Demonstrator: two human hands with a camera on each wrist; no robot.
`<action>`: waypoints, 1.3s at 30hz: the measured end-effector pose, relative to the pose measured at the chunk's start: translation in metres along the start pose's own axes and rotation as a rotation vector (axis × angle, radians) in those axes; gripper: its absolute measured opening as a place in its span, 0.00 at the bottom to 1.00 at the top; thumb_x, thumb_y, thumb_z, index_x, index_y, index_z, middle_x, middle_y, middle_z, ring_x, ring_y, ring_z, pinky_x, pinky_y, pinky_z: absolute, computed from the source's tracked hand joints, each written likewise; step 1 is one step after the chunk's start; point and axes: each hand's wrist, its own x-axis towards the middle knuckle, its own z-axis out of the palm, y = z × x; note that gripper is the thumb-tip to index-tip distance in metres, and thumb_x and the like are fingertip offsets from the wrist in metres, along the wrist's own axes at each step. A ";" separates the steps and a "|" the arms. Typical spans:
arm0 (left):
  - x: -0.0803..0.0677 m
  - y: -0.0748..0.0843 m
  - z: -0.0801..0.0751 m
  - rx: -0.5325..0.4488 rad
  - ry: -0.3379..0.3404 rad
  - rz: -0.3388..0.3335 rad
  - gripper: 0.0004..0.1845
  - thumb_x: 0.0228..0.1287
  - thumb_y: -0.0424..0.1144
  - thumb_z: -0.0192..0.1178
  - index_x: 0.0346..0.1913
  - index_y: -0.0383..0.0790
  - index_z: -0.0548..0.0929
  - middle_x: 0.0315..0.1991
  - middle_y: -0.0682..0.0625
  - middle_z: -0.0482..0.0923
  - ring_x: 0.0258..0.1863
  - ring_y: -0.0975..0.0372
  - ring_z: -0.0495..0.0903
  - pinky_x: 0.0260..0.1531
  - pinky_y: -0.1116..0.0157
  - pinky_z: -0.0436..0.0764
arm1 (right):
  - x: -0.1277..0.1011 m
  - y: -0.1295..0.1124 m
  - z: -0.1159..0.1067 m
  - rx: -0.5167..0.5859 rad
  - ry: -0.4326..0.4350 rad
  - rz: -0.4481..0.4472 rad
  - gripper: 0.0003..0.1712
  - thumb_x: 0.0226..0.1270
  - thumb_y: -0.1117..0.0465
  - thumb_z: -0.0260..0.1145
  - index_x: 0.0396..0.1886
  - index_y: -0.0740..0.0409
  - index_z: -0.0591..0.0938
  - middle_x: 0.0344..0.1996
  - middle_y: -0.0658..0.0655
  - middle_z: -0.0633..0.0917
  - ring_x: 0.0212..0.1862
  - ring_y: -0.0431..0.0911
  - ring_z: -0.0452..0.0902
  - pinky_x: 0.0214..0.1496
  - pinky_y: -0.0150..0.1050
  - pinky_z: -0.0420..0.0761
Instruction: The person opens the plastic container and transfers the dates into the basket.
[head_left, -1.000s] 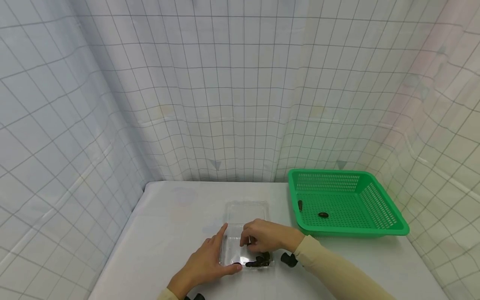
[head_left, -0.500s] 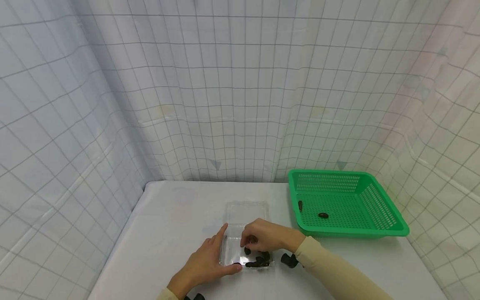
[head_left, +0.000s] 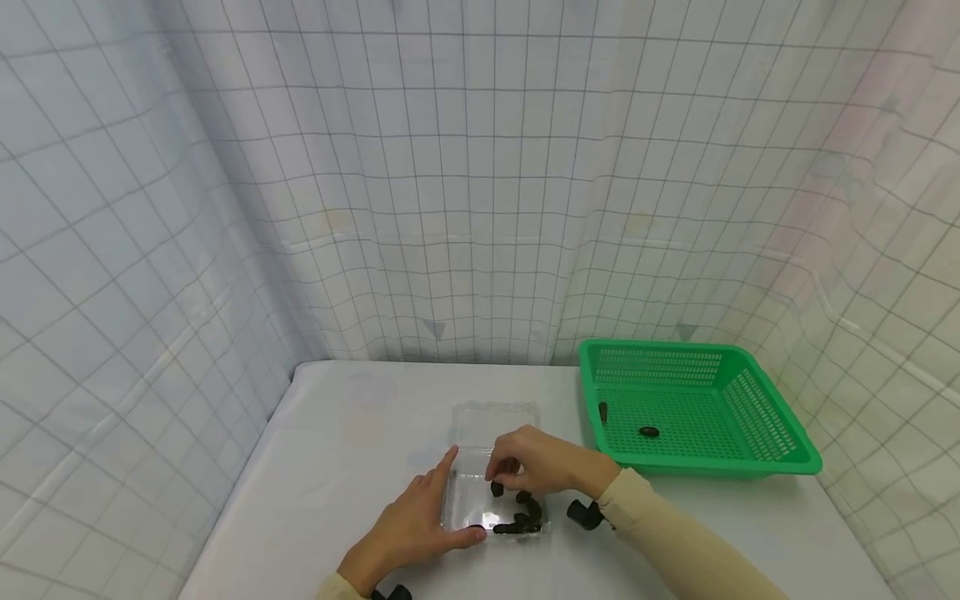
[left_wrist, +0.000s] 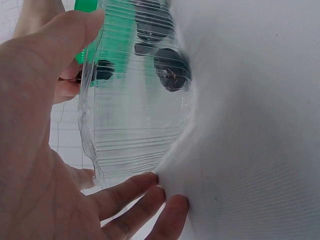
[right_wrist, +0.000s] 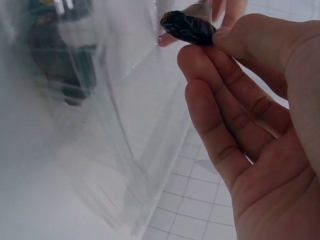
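Observation:
A clear plastic clamshell box [head_left: 468, 502] lies on the white table with its lid [head_left: 495, 423] folded back, and several dark wrinkled dates [head_left: 525, 521] gather at its near right side. My left hand [head_left: 411, 523] rests against the box's left side, thumb at the near edge and fingers spread along the outside. Over the box, my right hand [head_left: 542, 461] pinches one dark date [right_wrist: 189, 28] between thumb and fingertips. In the left wrist view more dates [left_wrist: 171, 70] show through the clear wall.
A green slotted basket [head_left: 705, 469] stands at the right, with two dark dates in it: one date [head_left: 603, 412] by its left wall, the other date [head_left: 649, 432] on its floor. White gridded curtains [head_left: 465, 208] enclose the table's back and sides.
My right hand has lifted slightly and moved away from the pile, bringing the pinched date into clearer view. My left hand keeps its place on the box.

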 end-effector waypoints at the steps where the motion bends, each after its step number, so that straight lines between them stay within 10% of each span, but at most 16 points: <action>1: 0.000 0.000 0.001 -0.001 -0.002 -0.006 0.73 0.61 0.76 0.81 0.98 0.48 0.53 0.84 0.34 0.76 0.73 0.42 0.84 0.56 0.35 0.89 | -0.001 0.000 -0.002 -0.003 0.004 0.001 0.08 0.84 0.69 0.73 0.53 0.60 0.96 0.46 0.50 0.95 0.44 0.24 0.86 0.54 0.23 0.87; 15: 0.004 0.000 -0.001 0.011 0.021 0.004 0.74 0.59 0.75 0.82 0.97 0.47 0.54 0.82 0.34 0.79 0.72 0.43 0.84 0.56 0.36 0.90 | -0.020 0.007 -0.042 -0.048 0.141 -0.038 0.08 0.80 0.72 0.75 0.49 0.58 0.96 0.45 0.53 0.96 0.44 0.33 0.91 0.52 0.29 0.91; 39: 0.006 -0.002 0.001 0.032 0.027 -0.011 0.73 0.57 0.76 0.82 0.97 0.50 0.55 0.81 0.38 0.80 0.71 0.46 0.84 0.53 0.40 0.90 | -0.110 0.067 -0.111 -0.213 0.403 0.207 0.09 0.78 0.71 0.79 0.51 0.56 0.97 0.45 0.51 0.98 0.46 0.43 0.95 0.52 0.41 0.94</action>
